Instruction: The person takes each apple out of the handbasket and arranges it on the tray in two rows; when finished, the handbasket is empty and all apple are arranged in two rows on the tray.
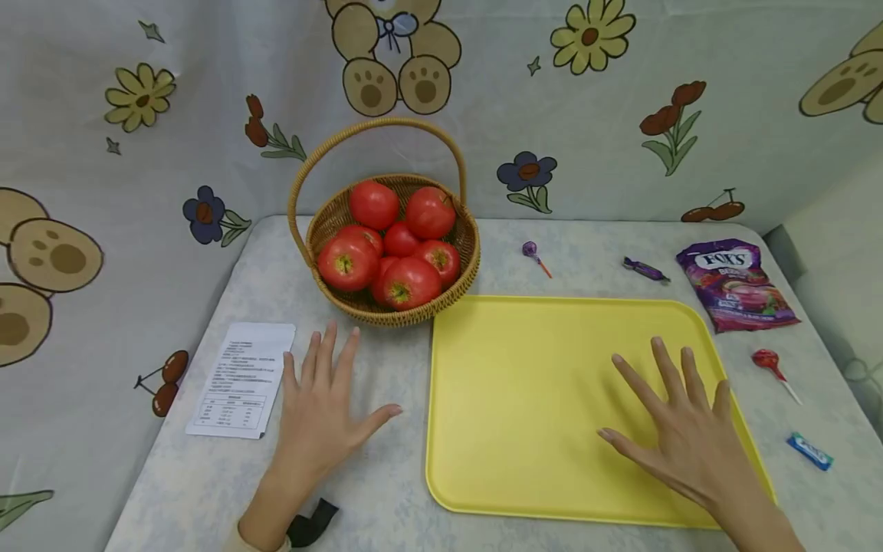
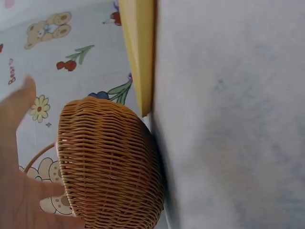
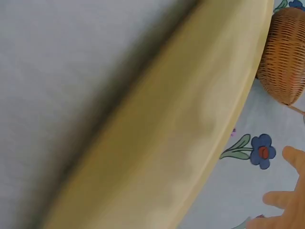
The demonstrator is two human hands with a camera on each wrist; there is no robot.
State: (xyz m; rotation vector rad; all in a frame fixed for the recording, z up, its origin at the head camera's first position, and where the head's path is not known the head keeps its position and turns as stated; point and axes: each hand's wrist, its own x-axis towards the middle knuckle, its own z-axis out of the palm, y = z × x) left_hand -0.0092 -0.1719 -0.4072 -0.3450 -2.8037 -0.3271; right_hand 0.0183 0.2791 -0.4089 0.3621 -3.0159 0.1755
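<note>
My left hand [image 1: 320, 418] is spread with straight fingers, holding nothing, between a printed white paper [image 1: 241, 379] and the yellow tray [image 1: 524, 406]. Its fingertips point toward a wicker basket [image 2: 109, 162] heaped with several red apples [image 1: 411, 284]. In the left wrist view, the fingers overlap the basket's near side. Over the right part of the tray my right hand [image 1: 697, 441] is likewise spread, palm down, with nothing in it. Only its fingers and thumb show at the lower right edge of the right wrist view.
Behind the tray lie a purple lollipop [image 1: 530, 249] and a purple wrapped candy [image 1: 645, 269]. On the right are a Fox's candy bag [image 1: 736, 285], a red lollipop [image 1: 766, 359] and a small blue-wrapped candy [image 1: 810, 451]. A patterned cloth [image 1: 483, 92] hangs behind the table.
</note>
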